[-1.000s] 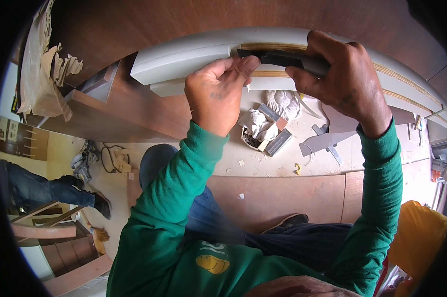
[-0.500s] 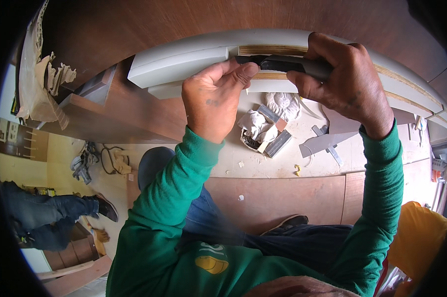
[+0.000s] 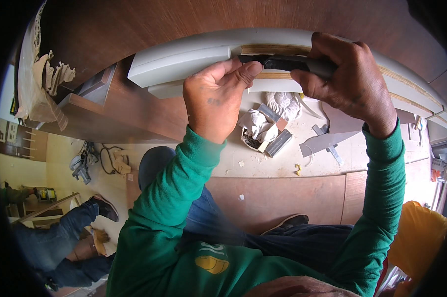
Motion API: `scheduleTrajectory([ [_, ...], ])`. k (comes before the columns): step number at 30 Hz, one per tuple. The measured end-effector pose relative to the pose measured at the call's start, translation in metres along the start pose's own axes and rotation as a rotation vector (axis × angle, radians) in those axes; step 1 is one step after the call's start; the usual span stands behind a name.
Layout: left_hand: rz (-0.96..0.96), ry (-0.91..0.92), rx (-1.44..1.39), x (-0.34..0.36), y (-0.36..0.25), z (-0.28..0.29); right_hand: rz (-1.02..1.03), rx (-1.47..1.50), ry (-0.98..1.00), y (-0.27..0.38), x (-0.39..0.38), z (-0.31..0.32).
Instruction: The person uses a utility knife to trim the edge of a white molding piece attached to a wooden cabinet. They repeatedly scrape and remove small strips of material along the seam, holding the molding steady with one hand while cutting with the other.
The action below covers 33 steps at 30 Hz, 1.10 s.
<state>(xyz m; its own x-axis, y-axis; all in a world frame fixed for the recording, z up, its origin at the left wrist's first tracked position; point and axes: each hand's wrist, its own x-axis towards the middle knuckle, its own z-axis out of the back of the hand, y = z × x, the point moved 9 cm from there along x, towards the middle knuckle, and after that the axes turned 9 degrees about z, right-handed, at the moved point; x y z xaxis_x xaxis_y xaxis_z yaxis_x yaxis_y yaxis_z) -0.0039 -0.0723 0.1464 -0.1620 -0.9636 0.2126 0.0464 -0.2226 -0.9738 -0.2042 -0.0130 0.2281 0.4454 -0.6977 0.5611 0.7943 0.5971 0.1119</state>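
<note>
Head view: what do the hands have?

"A black knife [image 3: 288, 63], held over the boards [image 3: 179, 64]. The right hand [image 3: 352, 81] has thumb and fingers wrapped round its handle."

"And the left hand [image 3: 216, 101]?"

"Its grip is narrow: thumb and forefinger pinch the knife's front end, also over the boards. Whether anything else is caught there, I cannot tell."

"Does the knife touch the boards?"

"I cannot tell. It lies roughly lengthwise along them, with bare wood edges showing above and below it. The boards' outer faces are white."

"What is on the floor?"

"On the wearer's side of the boards, a tub of rags [image 3: 255, 124], with a grey block [image 3: 279, 143] leaning beside it and a white bundle [image 3: 283, 105] just behind. Right of those, still on that side of the boards, a grey sheet [image 3: 327, 142] lies over a metal bar [image 3: 336, 155]."

"Left of the boards?"

"Torn cardboard [image 3: 38, 94]. Nearer the wearer on that side, a power tool [image 3: 80, 167] and another person's shoe [image 3: 105, 208]."
</note>
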Motion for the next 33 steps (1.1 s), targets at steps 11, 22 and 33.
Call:
scheduleTrajectory([
  [11, 0.022, -0.020, 0.048, 0.0005, 0.0012, 0.0016, 0.000, -0.062, -0.004, 0.0019, -0.0011, -0.0024],
  [22, 0.008, -0.045, 0.065, 0.0012, 0.0031, 0.0006, -0.010, -0.105, -0.028, 0.0027, -0.0023, -0.0031],
  [33, 0.035, -0.030, 0.066, 0.0017, 0.0017, 0.0004, -0.013, -0.088, -0.035, 0.0028, 0.0004, -0.0006],
])
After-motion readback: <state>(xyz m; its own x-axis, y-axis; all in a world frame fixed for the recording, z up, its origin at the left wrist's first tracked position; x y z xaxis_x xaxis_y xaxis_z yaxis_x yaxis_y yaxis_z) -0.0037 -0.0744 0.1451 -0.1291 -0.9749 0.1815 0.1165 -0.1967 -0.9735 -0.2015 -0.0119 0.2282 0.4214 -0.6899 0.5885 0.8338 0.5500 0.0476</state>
